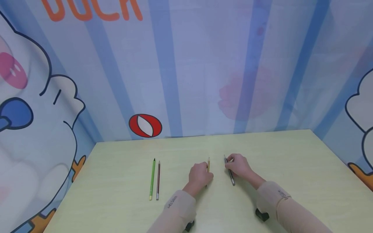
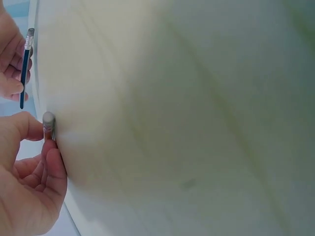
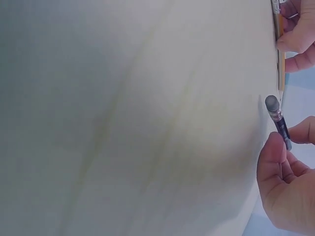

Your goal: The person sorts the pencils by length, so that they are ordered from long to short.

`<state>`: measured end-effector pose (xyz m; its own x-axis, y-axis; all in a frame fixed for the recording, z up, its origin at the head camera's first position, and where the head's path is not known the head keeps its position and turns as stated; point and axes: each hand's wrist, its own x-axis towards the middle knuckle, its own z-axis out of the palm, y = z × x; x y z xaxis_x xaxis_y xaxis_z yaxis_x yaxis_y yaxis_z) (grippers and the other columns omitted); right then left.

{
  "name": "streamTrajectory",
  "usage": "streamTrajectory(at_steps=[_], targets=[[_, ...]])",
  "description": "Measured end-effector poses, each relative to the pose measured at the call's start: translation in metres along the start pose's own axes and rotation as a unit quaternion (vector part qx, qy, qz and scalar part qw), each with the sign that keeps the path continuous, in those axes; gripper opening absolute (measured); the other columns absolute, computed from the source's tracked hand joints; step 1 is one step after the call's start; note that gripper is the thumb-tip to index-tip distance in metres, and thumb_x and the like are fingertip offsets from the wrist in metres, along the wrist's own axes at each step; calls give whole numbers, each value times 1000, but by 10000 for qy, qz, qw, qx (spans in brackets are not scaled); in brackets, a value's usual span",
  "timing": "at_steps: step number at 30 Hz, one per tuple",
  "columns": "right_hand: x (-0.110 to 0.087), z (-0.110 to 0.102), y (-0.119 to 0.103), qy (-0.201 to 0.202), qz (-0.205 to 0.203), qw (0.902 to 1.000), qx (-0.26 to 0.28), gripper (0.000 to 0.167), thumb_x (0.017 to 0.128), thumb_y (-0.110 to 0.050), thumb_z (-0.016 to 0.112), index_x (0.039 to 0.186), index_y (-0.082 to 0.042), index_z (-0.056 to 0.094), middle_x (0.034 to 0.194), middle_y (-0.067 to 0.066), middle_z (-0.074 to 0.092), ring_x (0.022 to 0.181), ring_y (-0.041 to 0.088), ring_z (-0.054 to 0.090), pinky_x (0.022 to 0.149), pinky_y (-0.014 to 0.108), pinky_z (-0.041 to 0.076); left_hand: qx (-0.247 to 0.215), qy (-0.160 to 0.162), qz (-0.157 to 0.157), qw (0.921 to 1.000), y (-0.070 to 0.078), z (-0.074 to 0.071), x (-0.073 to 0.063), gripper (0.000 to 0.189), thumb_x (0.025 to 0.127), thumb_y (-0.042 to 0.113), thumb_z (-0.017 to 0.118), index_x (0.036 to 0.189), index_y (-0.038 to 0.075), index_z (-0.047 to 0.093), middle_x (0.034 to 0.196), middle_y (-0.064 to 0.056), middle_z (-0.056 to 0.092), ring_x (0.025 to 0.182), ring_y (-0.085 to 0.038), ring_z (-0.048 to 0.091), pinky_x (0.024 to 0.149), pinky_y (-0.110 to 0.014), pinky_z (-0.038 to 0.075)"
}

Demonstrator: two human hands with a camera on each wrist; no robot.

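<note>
My left hand point(image 1: 199, 176) pinches a yellow pencil point(image 1: 208, 164) between thumb and fingers, its tip pointing away from me. In the left wrist view the pencil's rounded eraser end point(image 2: 48, 119) sticks out of the grip, close over the table. To the right, my right hand point(image 1: 239, 165) pinches a dark pencil point(image 1: 231, 176), which slants with its eraser end toward me. The right wrist view shows this pencil's grey eraser and metal band point(image 3: 273, 108) beyond the thumb and fingertips. The two held pencils stand a short gap apart.
Left of my hands, a green pencil point(image 1: 152, 179) and a dark red pencil point(image 1: 158, 181) lie side by side on the pale table point(image 1: 116, 181), tips away from me. A striped cartoon backdrop point(image 1: 198, 81) rises at the table's far edge.
</note>
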<state>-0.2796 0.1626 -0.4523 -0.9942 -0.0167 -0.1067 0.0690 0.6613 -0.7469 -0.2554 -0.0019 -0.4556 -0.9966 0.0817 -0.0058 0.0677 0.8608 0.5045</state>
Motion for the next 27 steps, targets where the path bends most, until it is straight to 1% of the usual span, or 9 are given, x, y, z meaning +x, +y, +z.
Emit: streamTrajectory(at_steps=[6,8,12,15,18,20,23,25,27], targets=[[-1,-4,-4,32,2,9995,312,25,72,-6,57,96,3,56,61,5,55,45,13,47,45,24,40,-160,101,55,9998,-4,-1,0,11,70,17,63,68,8,56,59,-1,50,51,-14,40,45,-23,29],[-1,-6,-7,67,-11,9992,396,25,72,-6,56,95,3,56,60,4,54,46,13,47,46,24,40,-223,151,97,9996,-5,-1,0,12,70,18,63,73,7,61,64,-2,57,53,-13,43,48,-23,34],[-1,-9,-9,62,-9,9973,730,23,74,-5,54,96,4,54,63,4,53,48,12,49,48,24,44,-495,144,176,9985,-7,-2,0,25,72,19,64,91,4,66,77,-5,66,58,-11,48,56,-24,43],[-2,-11,-11,-4,-28,9937,1124,22,76,-4,51,97,5,52,65,4,52,51,11,50,50,25,48,-983,66,185,9950,-8,-4,0,31,72,17,63,100,3,64,73,-3,65,58,-9,49,56,-23,42],[-4,-13,-13,-79,-104,9895,1437,23,77,-3,48,98,6,50,66,3,50,53,11,50,52,27,49,-1498,-34,189,9885,-8,-5,1,32,74,14,61,103,3,62,66,1,60,54,-7,48,51,-20,39],[-6,-14,-15,-129,-159,9869,1600,23,78,-3,47,99,6,49,65,2,49,55,11,49,53,27,49,-1792,-63,220,9836,-8,-7,1,32,74,12,60,105,3,61,66,1,59,54,-6,48,50,-19,38],[-9,-16,-18,-207,-212,9829,1820,23,79,-3,47,100,6,47,66,2,48,56,11,49,54,27,50,-2264,-135,250,9736,-7,-10,0,32,76,9,57,107,2,59,70,0,58,54,-5,51,50,-17,42],[-10,-17,-20,-253,-218,9802,1950,22,80,-3,47,100,6,46,66,1,49,57,11,50,54,26,50,-2695,-189,259,9625,-6,-13,-1,32,76,5,56,108,1,57,75,-3,58,54,-6,54,51,-18,46],[-13,-17,-22,-326,-263,9775,2070,22,81,-3,47,100,6,46,67,1,50,57,11,51,54,27,50,-3138,-263,226,9488,-5,-15,-2,33,77,3,53,109,0,56,79,-5,57,53,-7,56,51,-19,49]])
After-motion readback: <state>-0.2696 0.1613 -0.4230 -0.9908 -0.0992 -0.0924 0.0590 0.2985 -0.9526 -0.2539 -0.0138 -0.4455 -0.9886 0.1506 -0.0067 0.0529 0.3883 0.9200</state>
